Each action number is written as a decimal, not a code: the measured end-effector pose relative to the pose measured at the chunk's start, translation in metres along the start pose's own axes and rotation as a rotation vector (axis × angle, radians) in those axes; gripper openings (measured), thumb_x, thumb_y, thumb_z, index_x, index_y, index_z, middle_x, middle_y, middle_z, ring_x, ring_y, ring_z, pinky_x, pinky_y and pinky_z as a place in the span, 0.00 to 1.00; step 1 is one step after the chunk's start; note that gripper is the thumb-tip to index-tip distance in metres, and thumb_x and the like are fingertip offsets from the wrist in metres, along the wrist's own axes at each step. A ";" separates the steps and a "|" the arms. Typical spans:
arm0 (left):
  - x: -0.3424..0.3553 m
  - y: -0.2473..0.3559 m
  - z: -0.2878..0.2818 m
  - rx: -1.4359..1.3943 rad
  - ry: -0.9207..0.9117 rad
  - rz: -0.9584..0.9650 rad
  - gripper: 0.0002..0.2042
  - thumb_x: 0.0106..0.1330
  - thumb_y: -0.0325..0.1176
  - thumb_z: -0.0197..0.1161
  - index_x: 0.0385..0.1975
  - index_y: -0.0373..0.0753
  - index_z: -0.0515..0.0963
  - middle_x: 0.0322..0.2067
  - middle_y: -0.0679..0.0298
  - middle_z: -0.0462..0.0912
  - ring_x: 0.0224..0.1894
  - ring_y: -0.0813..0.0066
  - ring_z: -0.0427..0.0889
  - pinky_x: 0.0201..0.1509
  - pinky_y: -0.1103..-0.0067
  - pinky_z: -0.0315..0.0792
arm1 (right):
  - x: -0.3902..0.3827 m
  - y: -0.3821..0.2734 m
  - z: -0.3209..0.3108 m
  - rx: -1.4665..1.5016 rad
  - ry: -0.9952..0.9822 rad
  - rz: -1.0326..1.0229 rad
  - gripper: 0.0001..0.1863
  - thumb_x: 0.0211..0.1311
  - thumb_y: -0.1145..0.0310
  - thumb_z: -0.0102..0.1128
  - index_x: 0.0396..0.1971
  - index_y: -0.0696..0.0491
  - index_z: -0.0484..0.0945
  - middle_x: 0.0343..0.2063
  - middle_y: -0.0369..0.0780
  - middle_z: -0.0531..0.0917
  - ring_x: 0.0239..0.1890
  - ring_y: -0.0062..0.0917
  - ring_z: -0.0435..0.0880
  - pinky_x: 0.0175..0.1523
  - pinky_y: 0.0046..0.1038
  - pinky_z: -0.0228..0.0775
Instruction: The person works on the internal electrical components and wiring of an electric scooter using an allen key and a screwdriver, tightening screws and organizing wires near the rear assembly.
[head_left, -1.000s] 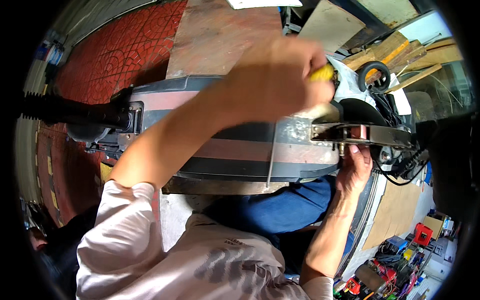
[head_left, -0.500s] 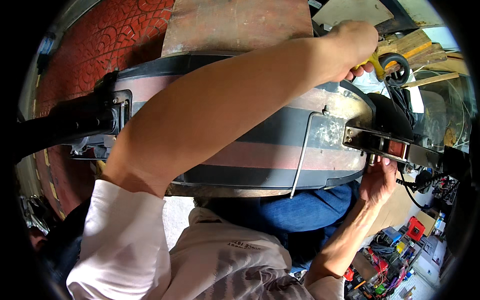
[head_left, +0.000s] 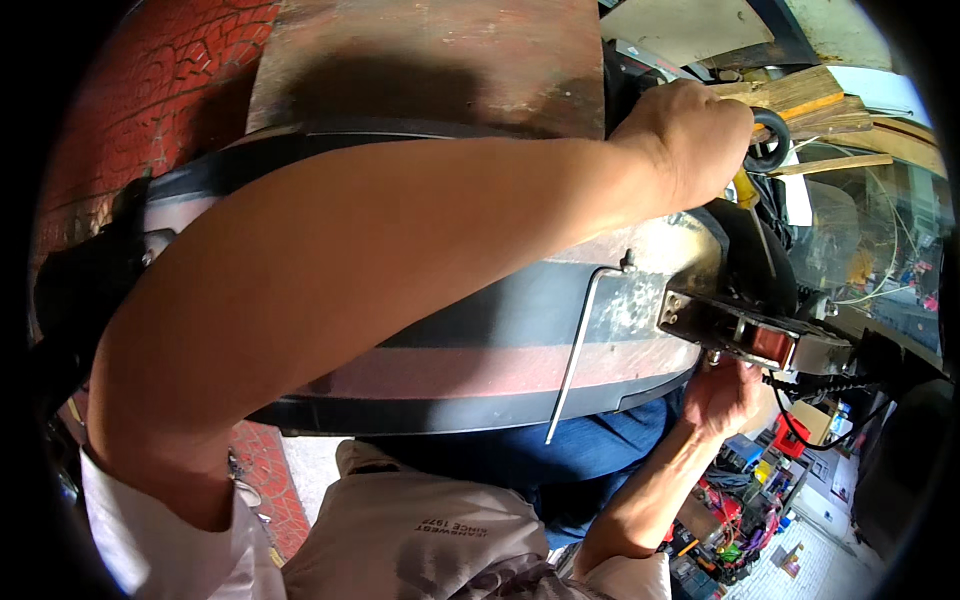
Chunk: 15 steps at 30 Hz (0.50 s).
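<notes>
A long scooter deck (head_left: 480, 300) in dark grey with reddish strips lies across my lap. My left forearm reaches over it. My left hand (head_left: 685, 140) is closed round the yellow handle of a screwdriver (head_left: 743, 188), whose thin shaft points down toward a black curved fender (head_left: 745, 235). At the deck's right end sits a black metal bracket (head_left: 735, 330) with a reddish-brown block inside. My right hand (head_left: 722, 398) presses up against the bracket's near side, its fingers bent and the tips hidden. A bent hex key (head_left: 575, 350) rests across the deck, its short end at a bolt.
Beyond the deck stands a worn reddish board (head_left: 430, 60). Wood strips (head_left: 800, 95) and a black ring (head_left: 770, 140) lie at the far right. A black coiled cable (head_left: 835, 385) hangs past the bracket. Tools and parts (head_left: 740, 510) clutter the lower right.
The deck appears lower and further left in view. My left hand has turned over the yellow handle, covering more of it. My right hand stays at the bracket.
</notes>
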<state>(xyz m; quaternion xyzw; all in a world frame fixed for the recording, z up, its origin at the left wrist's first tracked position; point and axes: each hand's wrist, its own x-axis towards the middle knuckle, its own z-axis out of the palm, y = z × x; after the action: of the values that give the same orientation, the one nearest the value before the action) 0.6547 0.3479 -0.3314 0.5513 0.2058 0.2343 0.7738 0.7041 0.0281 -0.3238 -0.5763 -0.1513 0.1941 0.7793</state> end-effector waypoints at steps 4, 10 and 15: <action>-0.015 0.014 -0.004 -0.008 -0.058 0.012 0.17 0.68 0.38 0.50 0.27 0.31 0.78 0.26 0.51 0.82 0.30 0.60 0.83 0.39 0.67 0.75 | -0.004 -0.001 0.010 -0.006 0.033 -0.043 0.33 0.62 0.71 0.66 0.70 0.54 0.73 0.63 0.45 0.82 0.57 0.34 0.86 0.59 0.37 0.82; -0.021 0.014 -0.013 0.198 -0.112 0.213 0.12 0.68 0.31 0.54 0.24 0.31 0.73 0.20 0.54 0.78 0.26 0.67 0.82 0.34 0.68 0.75 | -0.003 -0.001 0.010 -0.041 0.007 -0.058 0.37 0.60 0.67 0.68 0.71 0.55 0.71 0.62 0.46 0.83 0.60 0.38 0.86 0.62 0.41 0.83; -0.026 0.018 -0.010 0.130 -0.078 0.167 0.11 0.64 0.35 0.61 0.30 0.31 0.80 0.22 0.56 0.80 0.27 0.72 0.80 0.35 0.72 0.74 | -0.004 0.002 0.009 -0.050 0.041 -0.062 0.36 0.61 0.66 0.67 0.71 0.54 0.71 0.63 0.45 0.82 0.61 0.37 0.85 0.60 0.38 0.84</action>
<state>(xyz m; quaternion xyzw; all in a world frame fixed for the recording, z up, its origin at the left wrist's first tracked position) 0.6257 0.3457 -0.3161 0.6243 0.1436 0.2626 0.7215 0.6965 0.0339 -0.3231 -0.5945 -0.1577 0.1540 0.7733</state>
